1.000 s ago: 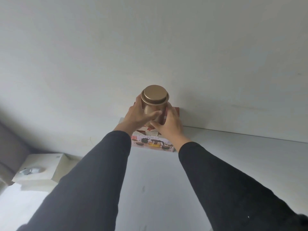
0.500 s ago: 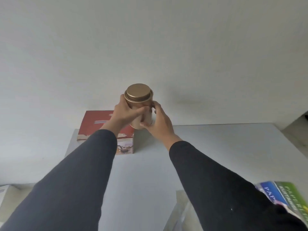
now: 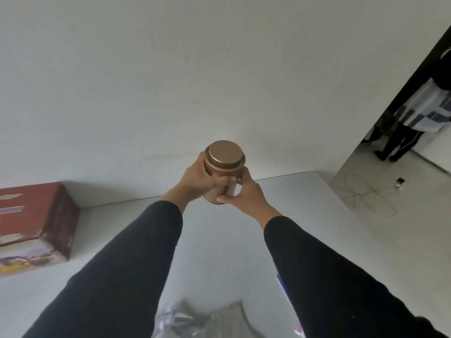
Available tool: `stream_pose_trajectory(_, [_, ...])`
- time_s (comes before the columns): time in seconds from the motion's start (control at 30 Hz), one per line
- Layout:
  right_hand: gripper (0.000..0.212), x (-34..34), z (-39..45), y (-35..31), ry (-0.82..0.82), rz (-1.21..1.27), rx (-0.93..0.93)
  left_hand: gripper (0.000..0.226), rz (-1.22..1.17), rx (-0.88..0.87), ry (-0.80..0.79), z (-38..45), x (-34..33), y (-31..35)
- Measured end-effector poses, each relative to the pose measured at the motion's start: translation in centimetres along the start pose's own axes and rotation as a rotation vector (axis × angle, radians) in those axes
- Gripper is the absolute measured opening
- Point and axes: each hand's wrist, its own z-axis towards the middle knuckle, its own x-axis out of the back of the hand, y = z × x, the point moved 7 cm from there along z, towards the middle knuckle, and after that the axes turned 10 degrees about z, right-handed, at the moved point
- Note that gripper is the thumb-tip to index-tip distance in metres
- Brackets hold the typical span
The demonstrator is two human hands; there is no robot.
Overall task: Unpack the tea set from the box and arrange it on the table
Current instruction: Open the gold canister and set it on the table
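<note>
A gold metal tea canister [image 3: 223,164] with a round lid is held upright in the air over the far part of the white table [image 3: 219,240]. My left hand [image 3: 199,181] wraps its left side and my right hand [image 3: 244,192] grips its lower right side. The red tea set box [image 3: 36,223] lies on the table at the far left, against the wall, well apart from the canister. What is inside the box is hidden.
The wall runs close behind the table. Crumpled clear plastic packaging [image 3: 202,318] lies at the near edge. On the right the table ends; beyond it is floor with a loose cable [image 3: 363,191] and a standing person [image 3: 419,113] in a doorway.
Both hands have carried the canister to the right, away from the red box, which now sits far to the left of the view. The table's right end and the doorway have come into sight.
</note>
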Motion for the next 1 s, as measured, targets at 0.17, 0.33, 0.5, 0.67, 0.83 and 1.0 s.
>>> stream_pose_trajectory(0.17, [0.079,5.5,3.1,6.2,0.059,-0.014,-0.017,0.087,0.003,0.008,0.023,4.5,-8.2,0.7])
stream_pose_trajectory(0.33, [0.080,6.4,5.4,10.9,0.048,0.027,-0.061,0.096,-0.006,0.080,0.057,7.5,-12.3,-1.1])
stream_pose_trajectory(0.5, [0.081,6.9,7.7,13.9,0.079,0.038,-0.088,0.089,-0.015,0.145,0.046,9.9,-14.6,-2.9])
stream_pose_trajectory(0.67, [0.082,7.3,9.9,16.0,0.122,0.041,-0.098,0.090,-0.076,0.194,0.075,11.6,-16.4,-4.6])
stream_pose_trajectory(0.83, [0.083,7.6,11.5,17.5,0.138,0.036,-0.092,0.095,0.008,0.244,0.069,13.5,-17.8,-6.3])
stream_pose_trajectory(1.0, [0.087,8.0,12.4,18.8,0.163,0.090,-0.124,0.085,0.080,0.241,0.055,14.6,-18.8,-6.4])
